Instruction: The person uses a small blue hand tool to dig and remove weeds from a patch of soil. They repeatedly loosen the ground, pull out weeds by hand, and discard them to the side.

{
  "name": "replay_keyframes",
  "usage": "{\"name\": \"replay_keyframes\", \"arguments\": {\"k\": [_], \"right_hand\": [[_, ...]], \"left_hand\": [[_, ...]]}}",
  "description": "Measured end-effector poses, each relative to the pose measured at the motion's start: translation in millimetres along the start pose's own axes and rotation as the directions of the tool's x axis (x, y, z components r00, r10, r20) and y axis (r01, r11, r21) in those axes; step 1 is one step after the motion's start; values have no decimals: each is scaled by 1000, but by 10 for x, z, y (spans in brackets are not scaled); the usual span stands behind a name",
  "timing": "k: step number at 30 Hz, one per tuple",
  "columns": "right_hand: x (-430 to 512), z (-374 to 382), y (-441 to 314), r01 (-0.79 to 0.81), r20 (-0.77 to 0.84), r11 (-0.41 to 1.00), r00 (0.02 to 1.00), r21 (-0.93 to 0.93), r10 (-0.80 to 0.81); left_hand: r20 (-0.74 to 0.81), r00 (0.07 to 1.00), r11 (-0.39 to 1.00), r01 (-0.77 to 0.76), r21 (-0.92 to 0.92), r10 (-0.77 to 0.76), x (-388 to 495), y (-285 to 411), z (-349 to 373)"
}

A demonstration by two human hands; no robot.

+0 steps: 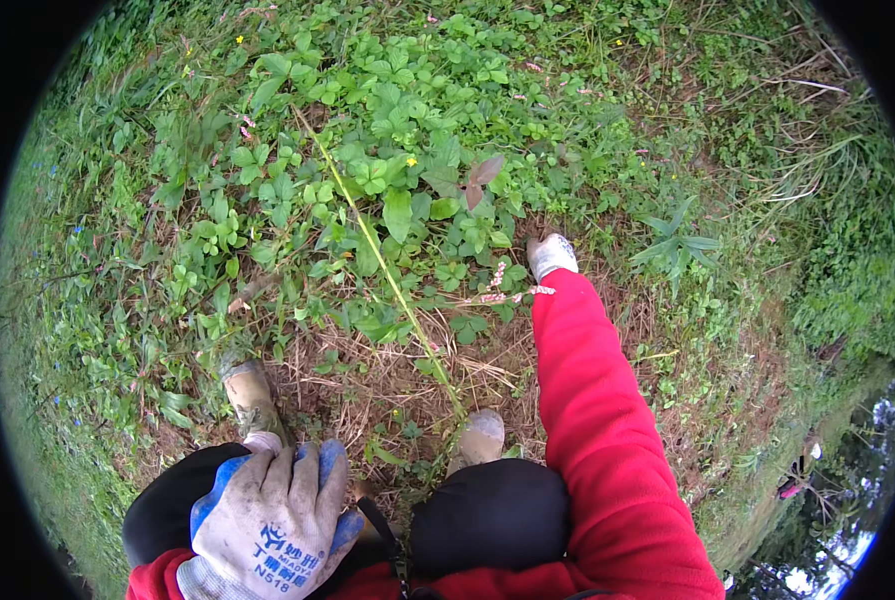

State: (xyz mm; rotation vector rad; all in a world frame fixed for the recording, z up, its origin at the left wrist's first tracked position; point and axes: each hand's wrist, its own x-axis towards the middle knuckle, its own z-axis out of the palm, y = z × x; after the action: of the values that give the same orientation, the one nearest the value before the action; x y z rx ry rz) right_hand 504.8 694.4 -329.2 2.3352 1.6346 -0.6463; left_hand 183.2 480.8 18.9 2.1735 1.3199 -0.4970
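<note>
My left hand [267, 510] wears a white knit work glove with blue coating and printed writing. It lies back up over my left knee [163, 495], with the fingers a little apart. Out at the end of a red sleeve [605, 405], my gloved right hand [552, 255] reaches down to the soil at the edge of the green weeds [387, 157]. Leaves and the hand itself hide its fingertips, so what they touch cannot be seen. Pink-flowered knotweed spikes [496, 289] hang beside the right wrist. A long yellow-green stem [372, 244] slants from the weeds towards my right boot [481, 435].
Dry straw [342, 375] and brown soil lie before my feet. My left boot [252, 394] stands among leaves. A broad-leaved plant [676, 244] grows right of my right hand. Dry grass [807, 142] is at the upper right, with trees [845, 480] at the lower right rim.
</note>
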Motion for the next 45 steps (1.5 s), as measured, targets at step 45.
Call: {"name": "replay_keyframes", "arguments": {"k": [45], "right_hand": [[-1138, 385, -760, -260, 284, 124, 922, 958, -261]], "left_hand": [[6, 1000, 1000, 0, -6, 0, 5, 47, 45]]}}
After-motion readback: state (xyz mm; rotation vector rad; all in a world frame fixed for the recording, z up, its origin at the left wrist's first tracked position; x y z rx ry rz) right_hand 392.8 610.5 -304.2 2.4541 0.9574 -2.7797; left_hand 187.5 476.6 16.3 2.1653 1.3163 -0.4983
